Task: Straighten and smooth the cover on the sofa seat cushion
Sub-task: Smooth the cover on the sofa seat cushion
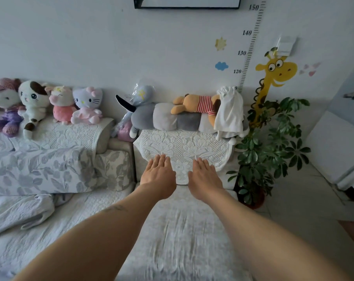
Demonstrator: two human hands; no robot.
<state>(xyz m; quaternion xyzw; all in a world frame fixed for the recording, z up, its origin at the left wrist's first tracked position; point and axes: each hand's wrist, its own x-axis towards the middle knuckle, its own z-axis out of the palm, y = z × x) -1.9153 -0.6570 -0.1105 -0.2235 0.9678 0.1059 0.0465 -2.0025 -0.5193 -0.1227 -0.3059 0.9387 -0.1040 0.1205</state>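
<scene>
Head view: left hand (159,175) and right hand (204,179) lie flat, fingers straight, side by side on the lace backrest cover (184,147), just above its lower edge. Seat cushion cover (172,230) spreads wrinkled beneath both forearms. Potted plant (271,159) crowds right of right hand; floral pillow (40,171) left.

Seat cover (178,236) blurred; picture frame (187,5) cut off
</scene>
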